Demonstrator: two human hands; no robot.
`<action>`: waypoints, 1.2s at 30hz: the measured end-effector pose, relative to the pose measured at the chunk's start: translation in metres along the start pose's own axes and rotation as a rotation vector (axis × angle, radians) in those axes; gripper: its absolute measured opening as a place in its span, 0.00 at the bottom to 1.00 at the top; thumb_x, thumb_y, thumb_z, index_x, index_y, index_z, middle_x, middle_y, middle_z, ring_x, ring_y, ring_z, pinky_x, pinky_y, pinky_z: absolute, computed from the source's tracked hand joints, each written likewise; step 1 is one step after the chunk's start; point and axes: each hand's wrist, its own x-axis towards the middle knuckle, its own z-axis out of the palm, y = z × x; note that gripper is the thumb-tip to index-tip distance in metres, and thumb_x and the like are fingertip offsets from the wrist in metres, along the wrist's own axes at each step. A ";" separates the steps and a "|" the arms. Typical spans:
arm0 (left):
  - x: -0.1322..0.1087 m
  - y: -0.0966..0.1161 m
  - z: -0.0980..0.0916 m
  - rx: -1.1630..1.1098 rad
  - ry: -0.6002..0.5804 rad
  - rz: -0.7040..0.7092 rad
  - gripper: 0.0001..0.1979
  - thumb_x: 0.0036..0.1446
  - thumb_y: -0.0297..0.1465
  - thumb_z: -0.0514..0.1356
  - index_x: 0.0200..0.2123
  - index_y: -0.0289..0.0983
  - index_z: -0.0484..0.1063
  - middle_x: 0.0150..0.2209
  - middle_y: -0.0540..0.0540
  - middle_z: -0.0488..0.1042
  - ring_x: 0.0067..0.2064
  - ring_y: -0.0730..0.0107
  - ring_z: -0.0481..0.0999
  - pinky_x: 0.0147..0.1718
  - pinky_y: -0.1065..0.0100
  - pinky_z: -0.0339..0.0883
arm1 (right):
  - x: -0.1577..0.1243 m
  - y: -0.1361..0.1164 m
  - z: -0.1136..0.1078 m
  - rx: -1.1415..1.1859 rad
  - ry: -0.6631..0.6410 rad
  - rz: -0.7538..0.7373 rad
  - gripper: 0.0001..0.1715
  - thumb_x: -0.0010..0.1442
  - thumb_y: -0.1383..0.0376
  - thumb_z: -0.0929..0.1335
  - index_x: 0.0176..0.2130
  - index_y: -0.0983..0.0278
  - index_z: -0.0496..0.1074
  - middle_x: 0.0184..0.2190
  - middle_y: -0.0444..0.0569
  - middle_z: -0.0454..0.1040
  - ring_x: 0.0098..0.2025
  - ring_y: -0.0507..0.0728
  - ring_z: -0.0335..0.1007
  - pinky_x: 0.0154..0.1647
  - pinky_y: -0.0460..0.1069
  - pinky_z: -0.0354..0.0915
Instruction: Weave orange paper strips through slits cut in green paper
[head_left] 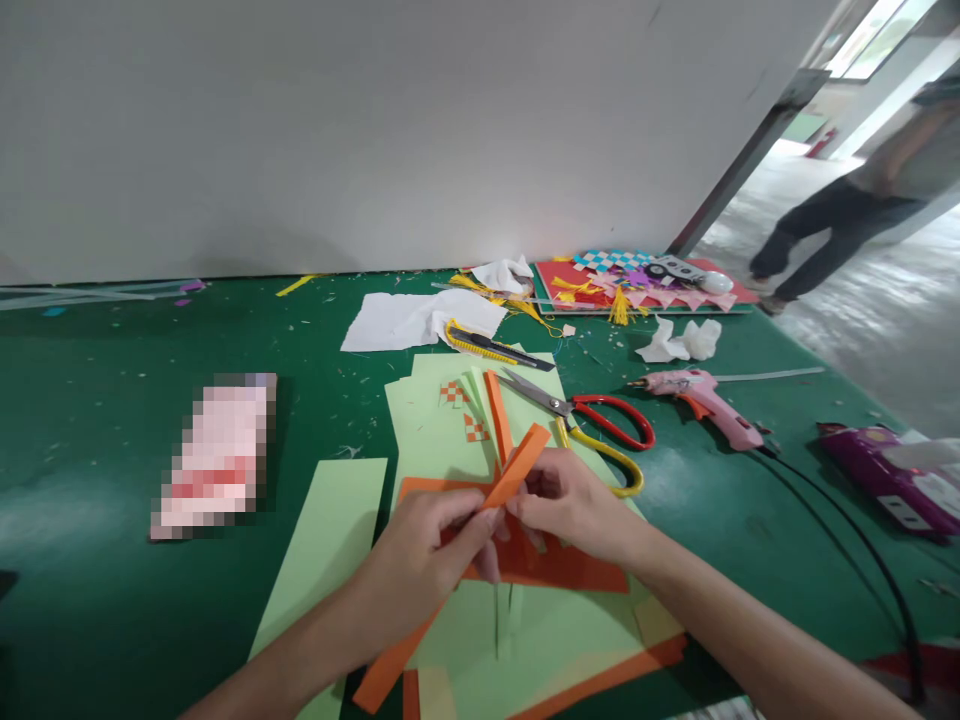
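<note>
Green felt table [112, 420], flat orange paper strip [517, 470]

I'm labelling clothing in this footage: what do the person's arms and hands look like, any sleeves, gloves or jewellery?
The left hand and right hand are bare: no gloves, rings or watch in view. The left forearm and right forearm are bare too, with no sleeve showing.

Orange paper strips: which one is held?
The long slanting strip, pinched between the left hand and right hand; the shorter strip lies on the green paper beyond.
</note>
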 end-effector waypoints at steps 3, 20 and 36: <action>0.001 -0.001 0.000 -0.021 -0.008 -0.012 0.21 0.66 0.37 0.49 0.23 0.36 0.71 0.24 0.49 0.76 0.26 0.72 0.70 0.26 0.71 0.58 | 0.000 0.002 -0.004 0.001 0.051 0.010 0.09 0.51 0.73 0.63 0.24 0.65 0.69 0.17 0.40 0.67 0.18 0.47 0.60 0.18 0.43 0.56; 0.000 0.001 0.001 -0.114 -0.027 -0.055 0.20 0.65 0.39 0.50 0.25 0.37 0.70 0.23 0.50 0.76 0.24 0.74 0.67 0.22 0.73 0.56 | -0.003 -0.007 -0.028 -0.024 0.290 0.003 0.02 0.48 0.70 0.65 0.26 0.63 0.65 0.15 0.39 0.64 0.18 0.49 0.58 0.20 0.45 0.51; 0.001 0.001 -0.001 -0.212 0.019 -0.043 0.18 0.65 0.36 0.51 0.26 0.36 0.71 0.22 0.50 0.76 0.26 0.72 0.73 0.28 0.72 0.62 | -0.001 -0.004 -0.029 0.213 0.286 -0.019 0.10 0.58 0.58 0.68 0.35 0.63 0.68 0.18 0.40 0.65 0.18 0.48 0.58 0.17 0.44 0.45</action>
